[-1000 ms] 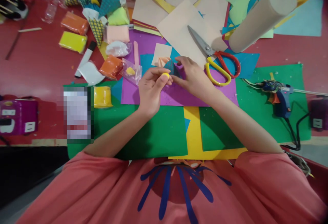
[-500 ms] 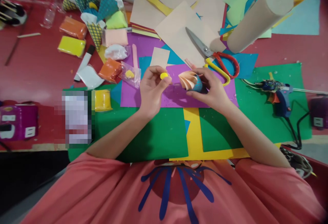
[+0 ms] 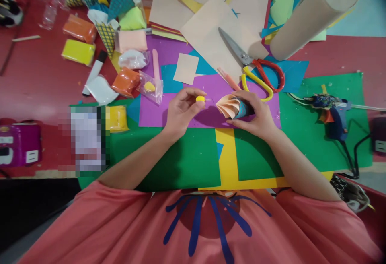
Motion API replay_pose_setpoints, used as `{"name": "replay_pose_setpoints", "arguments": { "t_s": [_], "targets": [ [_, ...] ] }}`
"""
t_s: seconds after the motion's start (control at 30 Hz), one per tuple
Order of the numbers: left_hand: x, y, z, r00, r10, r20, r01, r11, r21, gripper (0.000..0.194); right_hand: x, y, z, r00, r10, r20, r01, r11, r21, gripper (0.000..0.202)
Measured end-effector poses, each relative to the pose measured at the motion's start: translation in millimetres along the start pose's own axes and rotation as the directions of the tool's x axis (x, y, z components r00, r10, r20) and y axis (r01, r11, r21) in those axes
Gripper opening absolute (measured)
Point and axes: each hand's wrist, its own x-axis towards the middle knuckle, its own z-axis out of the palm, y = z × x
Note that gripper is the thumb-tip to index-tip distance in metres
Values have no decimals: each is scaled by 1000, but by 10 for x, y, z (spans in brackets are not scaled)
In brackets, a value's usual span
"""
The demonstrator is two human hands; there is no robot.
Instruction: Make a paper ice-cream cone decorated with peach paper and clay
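Observation:
Between the thumb and fingers of my left hand (image 3: pixel 182 113) is a small yellow ball of clay (image 3: pixel 200 99). My right hand (image 3: pixel 256 113) wraps round a small paper cone (image 3: pixel 241 109), blue and patterned, lying on its side. Peach pleated paper (image 3: pixel 227 106) fans out of the cone's mouth and faces my left hand. A short gap separates the yellow ball from the pleats. Both hands are above a purple sheet (image 3: pixel 157 115). Just beyond my right hand lie large scissors (image 3: pixel 247 58) with red and yellow handles, beside a pink stick (image 3: pixel 228 79).
A glue gun (image 3: pixel 336 115) with a cord lies at the right on a green sheet (image 3: pixel 259 155). A tall cardboard tube (image 3: pixel 304 22) stands at the back right. Clay packets (image 3: pixel 78 52), a marker (image 3: pixel 95 73) and finished paper cones (image 3: pixel 104 30) crowd the left.
My right hand has moved slightly nearer to me with the cone, turning the pleats more into view. My left hand has shifted slightly right and nearer with the yellow ball.

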Motion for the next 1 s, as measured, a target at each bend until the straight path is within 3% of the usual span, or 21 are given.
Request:
{"name": "replay_pose_setpoints", "arguments": {
  "t_s": [0.1, 0.2, 0.27, 0.53, 0.77, 1.0],
  "targets": [
    [-2, -25, -17, 1000, 21, -21, -21, 999, 26, 33, -26, 6, 35, 993, 115, -11, -108, 962, 253, 58],
    [-1, -28, -22, 998, 57, -21, -57, 998, 16, 31, -25, -3, 59, 961, 231, 153, -277, 813, 512, 56],
    [-4, -19, -18, 995, 101, -13, -101, 995, 7, 27, -17, -8, 70, 929, 263, 261, -369, 721, 587, 56],
    [-28, 65, 34, 992, 127, 4, -127, 992, 12, 22, -58, -74, 180, 885, 325, 334, -466, 615, 636, 49],
    [-5, 49, 19, 999, 9, -37, -10, 999, -33, 29, -54, -212, 311, 817, 345, 462, -563, 304, 769, 53],
    [13, 45, -1, 997, -47, -59, 46, 999, -21, 34, -81, -229, 321, 835, 350, 424, -534, 333, 777, 52]
  ]
}}
